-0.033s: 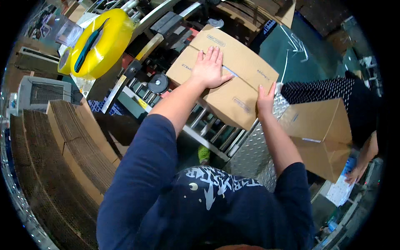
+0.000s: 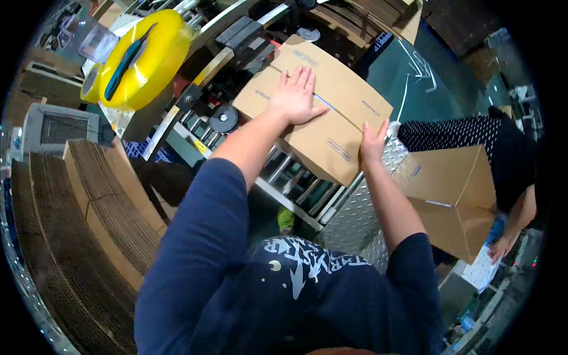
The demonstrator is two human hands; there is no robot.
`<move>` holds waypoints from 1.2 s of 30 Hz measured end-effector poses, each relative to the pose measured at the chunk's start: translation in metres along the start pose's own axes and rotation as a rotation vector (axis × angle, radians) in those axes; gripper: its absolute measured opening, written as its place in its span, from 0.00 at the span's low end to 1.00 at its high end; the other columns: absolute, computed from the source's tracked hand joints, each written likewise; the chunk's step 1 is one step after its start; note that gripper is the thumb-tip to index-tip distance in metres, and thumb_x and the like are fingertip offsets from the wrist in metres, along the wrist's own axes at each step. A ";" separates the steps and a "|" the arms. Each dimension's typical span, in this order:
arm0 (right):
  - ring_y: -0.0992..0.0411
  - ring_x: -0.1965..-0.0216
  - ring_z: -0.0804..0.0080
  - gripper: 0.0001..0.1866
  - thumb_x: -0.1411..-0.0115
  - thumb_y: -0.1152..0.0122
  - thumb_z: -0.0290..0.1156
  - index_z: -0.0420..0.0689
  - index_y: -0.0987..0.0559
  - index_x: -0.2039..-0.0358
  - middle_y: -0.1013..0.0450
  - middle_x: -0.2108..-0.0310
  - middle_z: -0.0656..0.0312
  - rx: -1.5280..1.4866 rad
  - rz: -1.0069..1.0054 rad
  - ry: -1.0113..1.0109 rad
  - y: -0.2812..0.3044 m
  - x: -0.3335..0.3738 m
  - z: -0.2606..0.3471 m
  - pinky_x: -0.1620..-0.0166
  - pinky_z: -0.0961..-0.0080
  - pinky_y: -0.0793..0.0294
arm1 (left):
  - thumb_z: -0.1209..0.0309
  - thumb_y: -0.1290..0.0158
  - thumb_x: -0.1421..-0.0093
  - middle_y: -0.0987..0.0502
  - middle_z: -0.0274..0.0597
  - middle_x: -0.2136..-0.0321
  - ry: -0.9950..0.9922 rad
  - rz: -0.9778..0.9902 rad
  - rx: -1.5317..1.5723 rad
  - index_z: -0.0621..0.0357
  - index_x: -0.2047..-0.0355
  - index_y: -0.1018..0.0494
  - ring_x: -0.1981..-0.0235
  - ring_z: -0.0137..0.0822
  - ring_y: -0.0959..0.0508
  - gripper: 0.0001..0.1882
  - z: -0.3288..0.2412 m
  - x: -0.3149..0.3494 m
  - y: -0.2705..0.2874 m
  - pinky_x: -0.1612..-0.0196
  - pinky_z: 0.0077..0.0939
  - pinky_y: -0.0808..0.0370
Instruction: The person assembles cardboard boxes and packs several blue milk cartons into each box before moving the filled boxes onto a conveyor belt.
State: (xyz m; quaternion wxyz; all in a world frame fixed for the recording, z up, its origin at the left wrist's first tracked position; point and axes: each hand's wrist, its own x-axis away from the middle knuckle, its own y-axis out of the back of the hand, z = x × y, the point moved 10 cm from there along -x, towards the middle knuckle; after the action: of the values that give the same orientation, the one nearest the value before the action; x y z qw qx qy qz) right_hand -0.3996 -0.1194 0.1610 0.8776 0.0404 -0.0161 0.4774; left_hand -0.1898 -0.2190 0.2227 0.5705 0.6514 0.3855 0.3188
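Roller conveyor (image 2: 284, 177): cardboard box (image 2: 331, 118) under left hand (image 2: 294, 97), right hand (image 2: 373, 145); fingers flat, unclamped.

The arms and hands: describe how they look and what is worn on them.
Both arms wear dark navy sleeves pushed up above the elbows, leaving the forearms bare. The left hand and right hand are bare: no gloves, rings or watch show. The navy top carries a white print of letters and stars on the chest.

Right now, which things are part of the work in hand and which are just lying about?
In hand:
- closed cardboard box, on the roller conveyor
- left hand, flat on the box top
- right hand, against the box's near right edge

Lying about:
- yellow tape roll
- stacked flat cardboard
- second open box, by another person's arm
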 end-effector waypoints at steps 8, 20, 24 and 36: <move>0.41 0.46 0.54 0.32 0.42 0.50 0.31 0.40 0.50 0.40 0.46 0.44 0.43 0.287 0.009 0.149 -0.083 -0.027 -0.017 0.44 0.69 0.43 | 0.51 0.50 0.50 0.45 0.52 0.42 0.019 -0.027 -0.021 0.66 0.45 0.44 0.39 0.47 0.47 0.39 -0.021 0.042 0.002 0.39 0.45 0.53; 0.30 0.61 0.56 0.17 0.43 0.52 0.40 0.41 0.25 0.62 0.28 0.64 0.50 0.999 1.159 -0.221 0.147 0.284 -0.212 0.57 0.62 0.31 | 0.67 0.53 0.47 0.43 0.46 0.42 0.473 0.274 0.080 0.51 0.45 0.40 0.41 0.46 0.43 0.27 0.042 0.134 0.027 0.46 0.47 0.38; 0.28 0.63 0.57 0.17 0.45 0.50 0.41 0.40 0.24 0.64 0.27 0.66 0.50 1.024 1.028 -0.360 0.286 0.311 -0.225 0.58 0.62 0.30 | 0.61 0.47 0.49 0.29 0.49 0.54 0.291 0.077 0.315 0.55 0.51 0.33 0.53 0.44 0.29 0.25 -0.008 0.248 0.114 0.51 0.34 0.32; 0.29 0.76 0.70 0.16 0.49 0.46 0.33 0.40 0.25 0.60 0.26 0.76 0.57 0.696 0.670 -0.260 0.383 0.300 -0.182 0.71 0.74 0.30 | 0.64 0.40 0.53 0.33 0.49 0.51 0.597 -0.025 -0.248 0.54 0.46 0.39 0.49 0.47 0.34 0.33 -0.015 0.529 0.413 0.46 0.34 0.36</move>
State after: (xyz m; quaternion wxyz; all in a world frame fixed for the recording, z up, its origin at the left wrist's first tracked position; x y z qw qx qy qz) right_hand -0.5599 0.3547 0.0211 0.6012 0.3825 0.0229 0.7012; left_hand 0.1186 0.2246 0.6202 0.5112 0.4496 0.5020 0.5334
